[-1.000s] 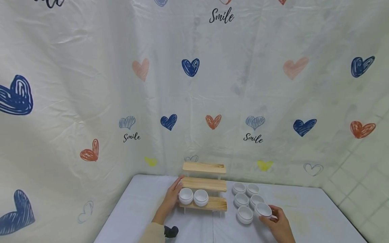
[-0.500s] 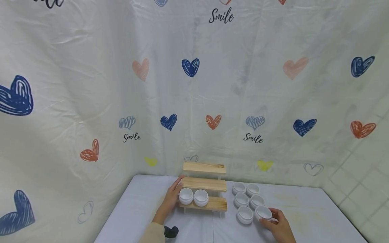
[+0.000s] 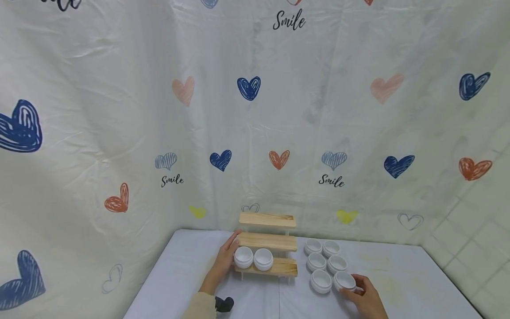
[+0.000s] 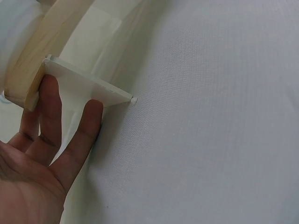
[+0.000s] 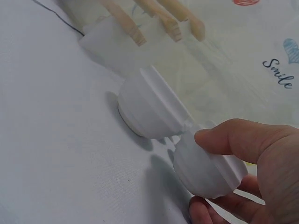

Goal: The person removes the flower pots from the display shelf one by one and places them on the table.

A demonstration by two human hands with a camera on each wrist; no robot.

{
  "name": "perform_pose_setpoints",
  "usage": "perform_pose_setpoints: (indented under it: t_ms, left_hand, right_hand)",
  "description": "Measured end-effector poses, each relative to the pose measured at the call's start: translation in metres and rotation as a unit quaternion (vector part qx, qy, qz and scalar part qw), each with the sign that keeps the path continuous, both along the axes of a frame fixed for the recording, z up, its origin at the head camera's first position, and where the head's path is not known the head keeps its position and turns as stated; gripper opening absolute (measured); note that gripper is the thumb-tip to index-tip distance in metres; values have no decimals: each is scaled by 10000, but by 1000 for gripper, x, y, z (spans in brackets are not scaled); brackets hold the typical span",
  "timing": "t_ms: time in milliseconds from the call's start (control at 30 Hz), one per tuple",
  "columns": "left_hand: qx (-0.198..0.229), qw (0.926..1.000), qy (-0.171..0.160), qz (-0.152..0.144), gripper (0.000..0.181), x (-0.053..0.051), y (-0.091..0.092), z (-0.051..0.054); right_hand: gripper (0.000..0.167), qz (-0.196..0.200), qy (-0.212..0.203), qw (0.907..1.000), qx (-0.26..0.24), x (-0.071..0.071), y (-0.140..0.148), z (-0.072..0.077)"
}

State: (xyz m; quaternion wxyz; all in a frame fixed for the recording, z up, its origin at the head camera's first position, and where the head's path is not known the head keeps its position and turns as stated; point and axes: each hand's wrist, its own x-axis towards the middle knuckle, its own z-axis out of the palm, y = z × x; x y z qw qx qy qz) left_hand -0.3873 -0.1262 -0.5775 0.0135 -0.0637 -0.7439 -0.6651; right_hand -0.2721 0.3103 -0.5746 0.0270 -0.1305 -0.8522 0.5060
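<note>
A three-tier wooden rack (image 3: pixel 268 241) stands on the table; two white cups (image 3: pixel 243 257) sit at the left of its lowest shelf. My left hand (image 3: pixel 224 262) is at the rack's left end; in the left wrist view that hand (image 4: pixel 39 172) touches the white side support (image 4: pixel 86 83) with loosely extended fingers. At the right, my right hand (image 3: pixel 368 297) pinches a white cup (image 3: pixel 344 281) at the front of a cup group. The right wrist view shows the hand (image 5: pixel 275 163) with its thumb on the cup (image 5: pixel 201 165), beside another cup (image 5: pixel 149 105).
Several more white cups (image 3: pixel 321 281) stand in two columns right of the rack. A black heart shape (image 3: pixel 225 304) lies by the left sleeve (image 3: pixel 201 306). Behind the white table (image 3: pixel 398 274) hangs a curtain (image 3: pixel 295 124) printed with hearts.
The cup in my right hand has come down slightly toward the table's front, beside the front left cup of the group. My left hand has stayed at the rack.
</note>
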Motion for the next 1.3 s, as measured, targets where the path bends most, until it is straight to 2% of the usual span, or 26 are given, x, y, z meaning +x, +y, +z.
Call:
perform_pose_setpoints:
  t_ms: [400,1067,1300]
  left_hand:
    - [-74,9999,-86,-16,64,1,0,2]
    - [-106,9999,-97,-31,62,2,0,3]
    - [-89,9999,-99,-2,63,1,-1,2]
  right_hand:
    - [88,-9,22,10000,-43,1,-2,-3]
    - [85,115,-40,9999,104,3,-5,1]
    - [92,123,-88,9998,152,0,-3,-4]
